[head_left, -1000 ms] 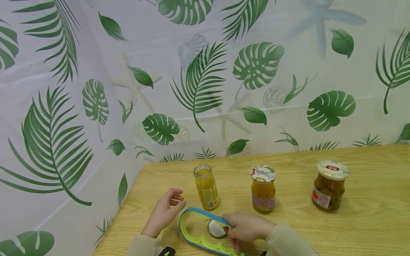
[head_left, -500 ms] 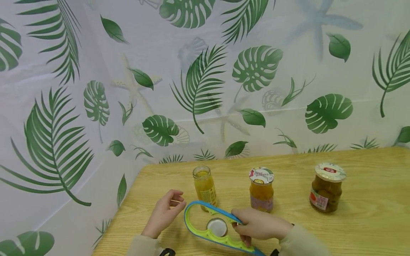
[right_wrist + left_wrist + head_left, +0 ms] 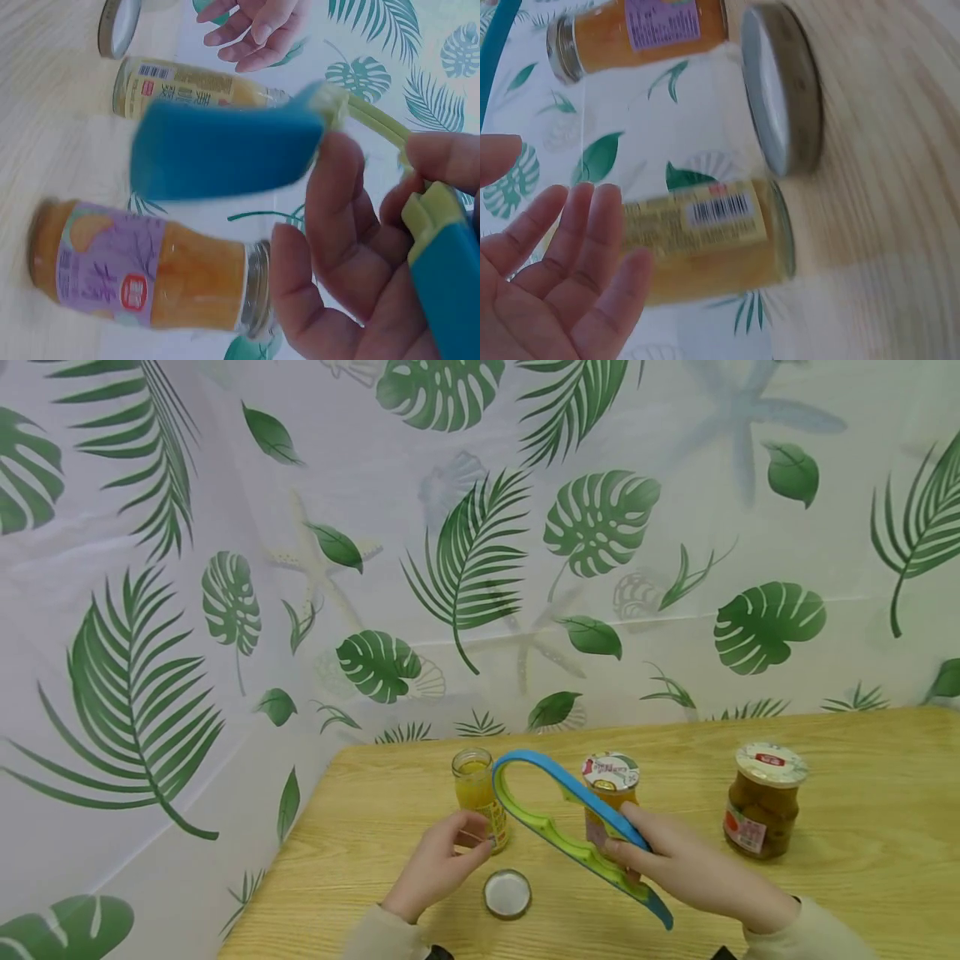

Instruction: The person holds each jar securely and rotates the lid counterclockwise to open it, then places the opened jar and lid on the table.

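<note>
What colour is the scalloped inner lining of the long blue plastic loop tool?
Yellow-green; the scalloped inner lining shows best in the head view.

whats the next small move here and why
I'd probably bring the looped opener in the right hand to the purple-labelled jar: its printed lid is on, while the yellow jar stands open, a loose lid in front.

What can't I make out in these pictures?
Head: part of the middle jar, behind the opener and right hand.
Head: lower left of the open jar, behind the left hand.
Head: fine print on the right jar, too small.
Left wrist: middle jar's side, cut by the top edge.
Right wrist: the opener's blue end, blurred.
</note>
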